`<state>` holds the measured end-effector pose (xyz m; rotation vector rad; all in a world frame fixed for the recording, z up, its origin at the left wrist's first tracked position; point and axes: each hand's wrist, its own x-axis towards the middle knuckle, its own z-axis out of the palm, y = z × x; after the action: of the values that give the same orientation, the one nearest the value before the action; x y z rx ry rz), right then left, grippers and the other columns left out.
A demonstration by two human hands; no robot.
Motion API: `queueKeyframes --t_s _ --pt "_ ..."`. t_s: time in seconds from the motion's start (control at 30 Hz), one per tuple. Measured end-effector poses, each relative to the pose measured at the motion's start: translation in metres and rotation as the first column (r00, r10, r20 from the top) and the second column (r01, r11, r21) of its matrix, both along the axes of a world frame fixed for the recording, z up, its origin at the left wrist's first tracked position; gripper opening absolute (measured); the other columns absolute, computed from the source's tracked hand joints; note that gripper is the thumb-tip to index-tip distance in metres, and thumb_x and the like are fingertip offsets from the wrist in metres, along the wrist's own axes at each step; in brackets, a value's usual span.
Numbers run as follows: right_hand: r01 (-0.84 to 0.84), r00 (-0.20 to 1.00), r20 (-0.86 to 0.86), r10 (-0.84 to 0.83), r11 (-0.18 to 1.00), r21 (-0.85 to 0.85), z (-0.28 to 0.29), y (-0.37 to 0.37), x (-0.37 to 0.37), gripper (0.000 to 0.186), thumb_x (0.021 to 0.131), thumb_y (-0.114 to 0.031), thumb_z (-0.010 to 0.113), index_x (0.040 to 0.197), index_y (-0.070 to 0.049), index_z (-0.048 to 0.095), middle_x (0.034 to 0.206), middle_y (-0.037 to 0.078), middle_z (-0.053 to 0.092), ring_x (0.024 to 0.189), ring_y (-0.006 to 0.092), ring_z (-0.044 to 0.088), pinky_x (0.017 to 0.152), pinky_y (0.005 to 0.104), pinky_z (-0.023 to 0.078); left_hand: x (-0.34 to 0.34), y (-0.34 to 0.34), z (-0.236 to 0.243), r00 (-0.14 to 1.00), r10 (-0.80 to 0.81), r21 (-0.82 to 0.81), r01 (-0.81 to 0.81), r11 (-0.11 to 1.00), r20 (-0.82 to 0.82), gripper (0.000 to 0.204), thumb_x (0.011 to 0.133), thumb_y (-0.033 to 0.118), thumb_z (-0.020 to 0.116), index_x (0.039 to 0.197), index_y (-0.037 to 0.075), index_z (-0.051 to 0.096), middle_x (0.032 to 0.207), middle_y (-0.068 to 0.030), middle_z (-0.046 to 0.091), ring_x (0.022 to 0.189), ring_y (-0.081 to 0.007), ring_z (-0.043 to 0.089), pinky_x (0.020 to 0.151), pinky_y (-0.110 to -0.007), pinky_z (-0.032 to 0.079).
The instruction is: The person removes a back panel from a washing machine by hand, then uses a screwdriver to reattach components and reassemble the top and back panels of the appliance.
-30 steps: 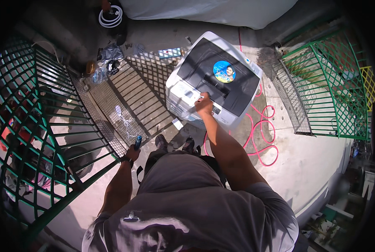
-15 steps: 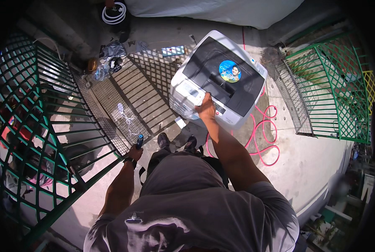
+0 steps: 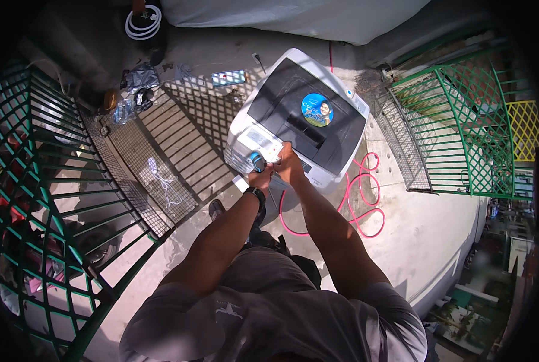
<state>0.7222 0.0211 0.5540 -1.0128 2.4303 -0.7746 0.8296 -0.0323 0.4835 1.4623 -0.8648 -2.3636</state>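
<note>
A white top-load washing machine (image 3: 239, 123) with a dark lid and a round blue sticker stands in front of me, turned at an angle. My left hand (image 3: 259, 177) is closed around a blue-and-black hand tool (image 3: 257, 160), held over the machine's front edge. I cannot make out its exact kind. Touching or nearly touching it, my right hand (image 3: 289, 166) bends its fingers at the control panel (image 3: 258, 140). What those fingers pinch, if anything, is hidden.
A pink hose (image 3: 375, 220) lies looped on the concrete to the right. Green lattice gates (image 3: 456, 133) flank both sides. A metal grille (image 3: 200, 136) lies at left, with a white cord (image 3: 161, 179) nearby. Plastic bags (image 3: 141, 78) and a coiled white hose (image 3: 142, 35) sit farther back.
My left hand has come up from beside my left leg to the machine's front edge, carrying the tool. My right hand stays at the control panel. My view has shifted slightly.
</note>
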Motion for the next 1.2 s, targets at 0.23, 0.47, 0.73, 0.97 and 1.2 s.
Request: queueKeyframes --t_s 0.23,0.47,0.73,0.97,1.2 --pt "-0.085 0.995 0.055 0.084 0.996 0.007 -0.003 0.011 -0.023 0.062 0.073 -0.003 0.075 0.124 0.001 0.039 0.093 0.015 0.068 0.081 0.0293 0.070 0.071 0.0364 0.055 -0.019 0.030 -0.009 0.951 0.309 -0.239 -0.302 0.923 -0.006 0.011 0.087 0.012 0.075 0.093 0.005 0.070 0.080 0.0016 0.066 0.071 -0.0080 0.057 0.065 -0.027 0.045" --pt "-0.094 0.994 0.041 0.097 0.993 -0.078 -0.025 0.026 -0.035 0.069 0.074 -0.012 0.081 0.125 0.000 0.037 0.087 0.013 0.065 0.073 0.0247 0.067 0.065 0.0364 0.054 -0.021 0.036 0.014 0.977 0.140 -0.480 -0.045 0.876 0.163 0.019 0.086 0.018 0.076 0.094 0.002 0.070 0.077 -0.0006 0.067 0.069 -0.0098 0.056 0.066 -0.032 0.047" --pt "-0.100 0.993 0.060 0.100 0.995 -0.007 -0.020 0.016 -0.028 0.071 0.074 -0.017 0.080 0.127 -0.001 0.035 0.089 0.012 0.062 0.074 0.0266 0.067 0.065 0.0385 0.054 -0.017 0.026 -0.032 0.988 0.133 -0.523 -0.075 0.849 0.073 0.017 0.086 0.020 0.079 0.089 0.006 0.070 0.075 0.0060 0.062 0.071 -0.0055 0.052 0.067 -0.029 0.046" --pt "-0.108 0.994 0.027 0.110 0.993 -0.045 -0.024 0.017 -0.028 0.068 0.073 -0.013 0.081 0.123 0.000 0.037 0.087 0.011 0.061 0.074 0.0240 0.066 0.065 0.0361 0.054 -0.009 0.015 -0.030 0.999 0.042 -0.372 -0.029 0.928 0.027 0.013 0.085 0.017 0.080 0.084 0.009 0.070 0.074 0.0084 0.059 0.069 -0.0053 0.049 0.063 -0.026 0.041" --pt "-0.044 0.980 0.187 0.064 0.993 -0.109 -0.002 0.003 -0.016 0.060 0.076 -0.005 0.071 0.127 0.002 0.041 0.086 0.012 0.065 0.079 0.0239 0.067 0.070 0.0350 0.053 0.049 -0.018 -0.040 0.983 -0.140 -0.495 0.181 0.850 0.120 0.015 0.087 0.020 0.077 0.086 0.007 0.068 0.075 0.0058 0.061 0.068 -0.0047 0.050 0.061 -0.027 0.043"
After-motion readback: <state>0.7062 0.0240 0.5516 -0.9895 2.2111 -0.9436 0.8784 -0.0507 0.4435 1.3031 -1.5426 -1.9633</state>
